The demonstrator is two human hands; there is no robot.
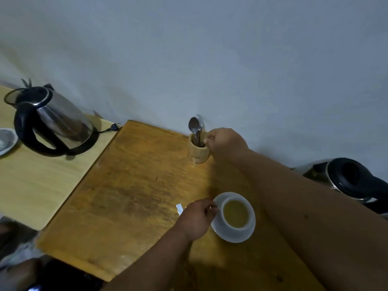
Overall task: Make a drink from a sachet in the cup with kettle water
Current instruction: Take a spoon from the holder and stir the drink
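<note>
1. Head view, nearest first: my left hand (198, 218) rests curled on the worn, amber wooden table (130, 185), knuckles up, fingertips against the near-left edge of the white round saucer (218, 232). A small white scrap, probably the torn sachet (179, 208), pokes out from behind that hand; I cannot tell whether my fingers pinch it or it simply lies there.

2. On the saucer stands the white ceramic cup (236, 226), already filled with a cloudy yellow-brown drink. I judge that water and powder are in, and stirring is what remains.

3. Farther back, my right hand (227, 141) reaches over to the pale bamboo utensil holder (198, 151) by the wall, fingers gathered at its rim. The shiny metal spoon (194, 124) stands bowl-up in it, with darker utensils alongside. The fingertips are partly hidden, so I cannot say whether they have closed on anything.

4. To do this well, I should take one handle only and lift it straight up so the light holder does not tip. My left hand should steady the saucer.

5. Carrying the spoon back, I should keep my forearm high over the full cup.

6. Farthest left, the steel electric kettle with black handle (52, 120) sits on the paler side table, its plug loose.
</note>
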